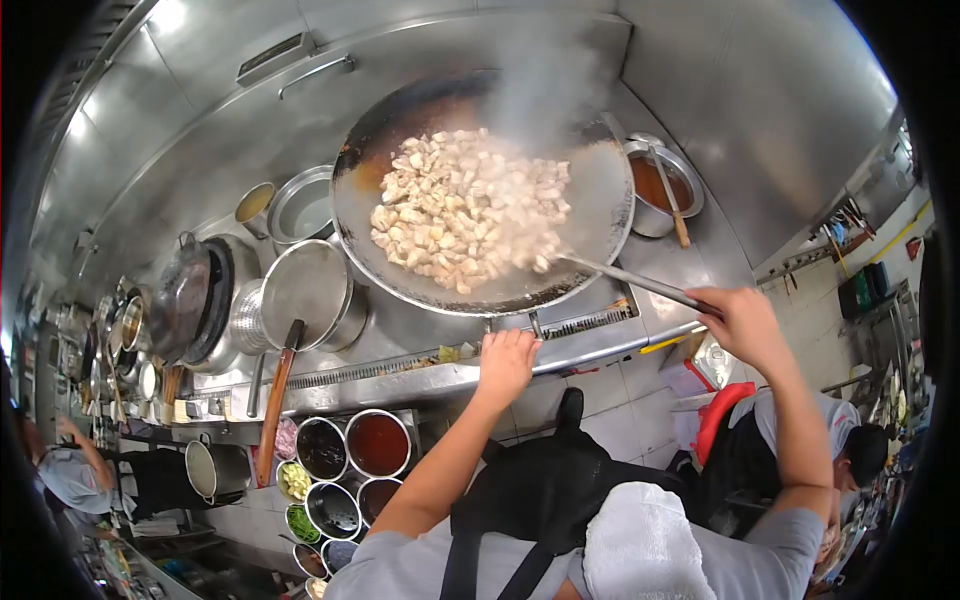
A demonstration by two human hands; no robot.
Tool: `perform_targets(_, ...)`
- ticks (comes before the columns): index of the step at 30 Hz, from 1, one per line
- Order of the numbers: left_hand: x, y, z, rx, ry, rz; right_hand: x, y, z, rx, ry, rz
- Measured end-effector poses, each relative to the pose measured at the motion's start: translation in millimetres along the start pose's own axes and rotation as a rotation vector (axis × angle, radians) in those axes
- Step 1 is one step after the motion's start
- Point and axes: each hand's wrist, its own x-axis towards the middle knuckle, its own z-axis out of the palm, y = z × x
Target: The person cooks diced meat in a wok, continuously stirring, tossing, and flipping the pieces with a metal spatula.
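Note:
A large round wok [590, 215] holds a heap of pale diced meat pieces [470, 210], with steam rising over its right side. My right hand [738, 318] is closed around the end of a long metal utensil [640, 280]. The utensil's far end reaches into the meat at the lower right, where steam and pieces hide it. My left hand [508, 362] is at the wok's near edge, by a small loop handle. Its fingers are bent over that spot, and what they grip is hidden.
Left of the wok are a strainer over a pot [305, 295] and a water-filled pan [305, 205]. A sauce pot [660, 190] with a ladle stands right. Seasoning containers [378, 443] sit below left. Other people [75, 475] are at both sides.

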Motion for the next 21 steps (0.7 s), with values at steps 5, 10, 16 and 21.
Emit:
perform_targets(5,3,1,-2,-0.007,-0.026,-0.037,20,-13,-17,-0.326,-0.055,-0.044)
perform_targets(10,4,2,-7,-0.009,-0.057,-0.074,161,36,143,-0.275,-0.030,-0.134)
perform_targets(16,5,8,-9,0.016,-0.059,-0.096,332,-27,192,-0.115,0.191,-0.210)
perform_targets(21,-1,16,-12,0.020,-0.095,-0.109,344,-48,132,-0.270,0.132,-0.213)
